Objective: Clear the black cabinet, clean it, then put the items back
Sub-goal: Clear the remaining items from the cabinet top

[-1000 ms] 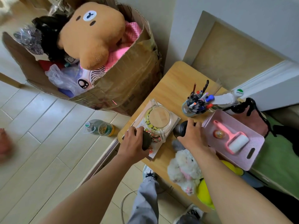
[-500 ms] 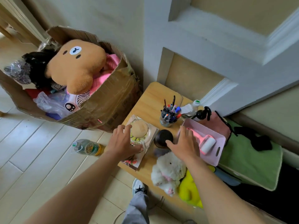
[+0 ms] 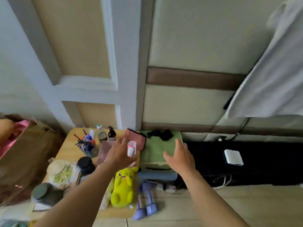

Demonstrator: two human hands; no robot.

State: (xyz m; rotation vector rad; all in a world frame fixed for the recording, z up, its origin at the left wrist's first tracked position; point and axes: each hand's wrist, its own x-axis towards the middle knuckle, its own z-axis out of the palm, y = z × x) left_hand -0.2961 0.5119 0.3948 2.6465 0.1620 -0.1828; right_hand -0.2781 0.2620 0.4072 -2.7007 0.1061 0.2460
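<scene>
Roughly, progress: early in the clearing step, by the look of things; no sign of wiping or putting back.
Cabinet: long low black cabinet (image 3: 265,163), set against the padded beige wall, filling the right side of the view.
On the cabinet: one small white rounded box (image 3: 233,157), well apart from both hands; nothing else made out on the dark top, though blur may hide detail.
Right hand (image 3: 181,157): over the near right part of the green cloth (image 3: 154,149), close to the cabinet's left end; fingers spread and straight, nothing held.
Left hand (image 3: 120,154): above the pink plastic tray (image 3: 104,153); fingers splayed loose, empty; white lint roller (image 3: 130,151) showing just past the fingers, contact not clear.
Green cloth: draped over a pale boxy unit between table and cabinet; crumpled black item (image 3: 159,134) at the far edge, dusty-pink zip pouch (image 3: 136,140) touching the left edge.
Table: light wooden table (image 3: 68,149), crowded with a glass cup of pens (image 3: 86,145), a black-lidded jar (image 3: 85,163) and a yellow plush toy (image 3: 123,187) at the near right edge.
Floor: pair of lilac dumbbells (image 3: 146,200) just beside the plush, cables trailing under the cabinet's front.
Left to do: lift the white box off, wipe the black top, then return the items. Likely most of the job.
</scene>
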